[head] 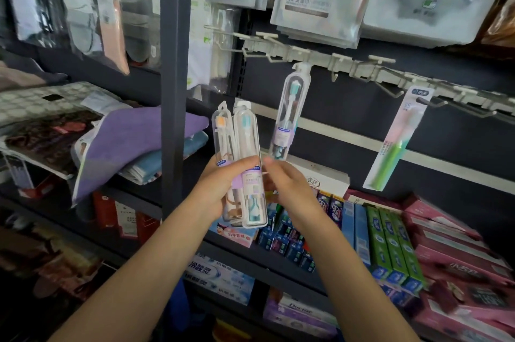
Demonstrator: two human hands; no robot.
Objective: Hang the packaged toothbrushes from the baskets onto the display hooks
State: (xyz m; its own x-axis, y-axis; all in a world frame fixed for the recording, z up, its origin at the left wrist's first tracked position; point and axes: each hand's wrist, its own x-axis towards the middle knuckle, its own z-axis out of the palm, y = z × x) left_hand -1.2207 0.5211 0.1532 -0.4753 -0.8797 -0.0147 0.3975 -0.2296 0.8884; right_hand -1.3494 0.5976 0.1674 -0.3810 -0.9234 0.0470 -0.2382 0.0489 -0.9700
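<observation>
A dark metal shelving unit [175,63] fills the view, its upright post standing just left of the hands. Across the dark back panel runs a pale rail of hooks [359,67], thin prongs jutting forward, most of them bare, with open room between them. Below, a shelf [278,266] carries tight rows of glossy cardboard toothpaste boxes [390,247]. On the left shelf lies a soft folded purple towel [131,141]. One long, round-ended clear plastic toothbrush case [289,113] hangs upright from a hook near the rail's left part; well to its right a flat carded green toothbrush [395,144] hangs tilted. The left hand [220,191] grips two more clear toothbrush cases [245,169] side by side and upright, fingers curled round their lower halves, thumb across the front. The right hand [287,183] is just beside them, its fingers bent toward the cases' right edge; whether they pinch it cannot be told. The held cases stand below and left of the hanging one, apart from it.
</observation>
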